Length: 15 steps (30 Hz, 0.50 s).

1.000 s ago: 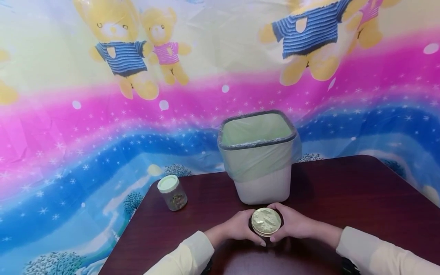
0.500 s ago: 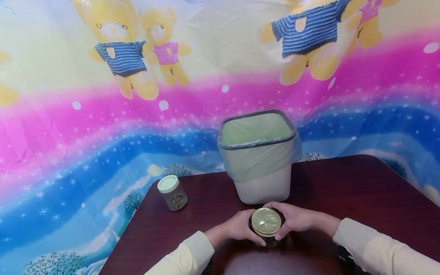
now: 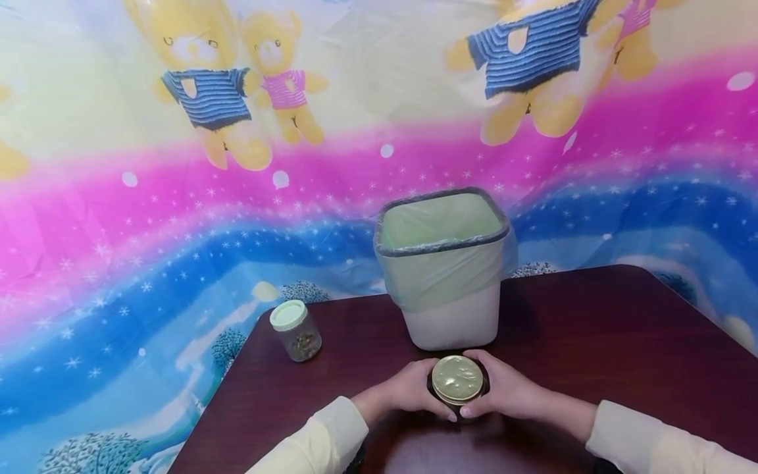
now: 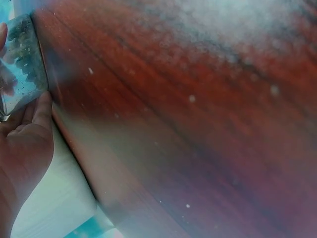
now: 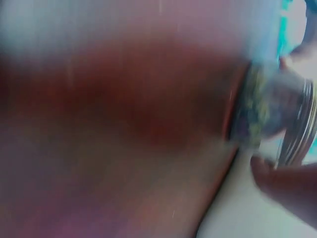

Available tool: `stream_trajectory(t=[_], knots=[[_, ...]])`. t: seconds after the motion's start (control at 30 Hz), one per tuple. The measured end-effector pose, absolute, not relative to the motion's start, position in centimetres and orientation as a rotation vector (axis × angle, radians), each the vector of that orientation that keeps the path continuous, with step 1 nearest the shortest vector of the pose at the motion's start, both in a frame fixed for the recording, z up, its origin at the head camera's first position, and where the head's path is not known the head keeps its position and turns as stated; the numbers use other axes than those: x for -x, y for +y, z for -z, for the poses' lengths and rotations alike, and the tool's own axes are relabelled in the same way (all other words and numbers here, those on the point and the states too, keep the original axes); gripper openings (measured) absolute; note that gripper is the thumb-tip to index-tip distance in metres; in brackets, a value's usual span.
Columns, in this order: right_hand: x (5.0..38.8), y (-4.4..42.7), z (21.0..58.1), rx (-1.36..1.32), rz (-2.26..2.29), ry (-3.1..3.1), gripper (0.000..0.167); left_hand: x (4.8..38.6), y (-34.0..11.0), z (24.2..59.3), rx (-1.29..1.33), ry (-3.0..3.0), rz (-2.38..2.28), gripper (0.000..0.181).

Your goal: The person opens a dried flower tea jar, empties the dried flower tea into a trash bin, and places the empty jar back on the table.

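- My left hand (image 3: 414, 390) curves round the left side of a gold-lidded clear jar (image 3: 458, 380), thumb reaching across the near side and index finger bent round towards the far side.
- My right hand (image 3: 506, 388) mirrors it on the right, also curled round the jar; whether its fingers lie on the lid's rim or the wall below, I cannot tell.
- My two thumb tips lie near each other in front of the jar; my other fingers are largely hidden from the head view.
- My forearms slant inward from the two lower corners, pale sleeves (image 3: 331, 431) ending short of the wrists.
- The jar is upright on the dark red-brown wooden table (image 3: 592, 329), lid upward between my hands, with greenish-brown contents low inside in the left wrist view; the right wrist view is blurred.
- Just beyond my hands stands a white waste bin (image 3: 453, 322) lined with a translucent bag (image 3: 450, 280).
- Off to my left, well apart from my hands, stands a white-lidded clear jar (image 3: 300, 336), partly filled.
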State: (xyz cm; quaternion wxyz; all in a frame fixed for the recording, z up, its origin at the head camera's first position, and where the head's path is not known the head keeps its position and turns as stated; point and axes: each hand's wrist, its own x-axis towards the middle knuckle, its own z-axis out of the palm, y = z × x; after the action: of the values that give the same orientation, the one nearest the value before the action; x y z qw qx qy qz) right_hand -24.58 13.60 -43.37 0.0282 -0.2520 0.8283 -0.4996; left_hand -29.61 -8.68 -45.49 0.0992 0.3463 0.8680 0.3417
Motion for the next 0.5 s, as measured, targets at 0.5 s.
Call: stream_trajectory(t=[0.5], knots=[[22.2,10.2,44.0,0.235,1.602,2.861,0.099,29.7,-8.7,45.6,-1.025,2.577,-0.998,0.067]])
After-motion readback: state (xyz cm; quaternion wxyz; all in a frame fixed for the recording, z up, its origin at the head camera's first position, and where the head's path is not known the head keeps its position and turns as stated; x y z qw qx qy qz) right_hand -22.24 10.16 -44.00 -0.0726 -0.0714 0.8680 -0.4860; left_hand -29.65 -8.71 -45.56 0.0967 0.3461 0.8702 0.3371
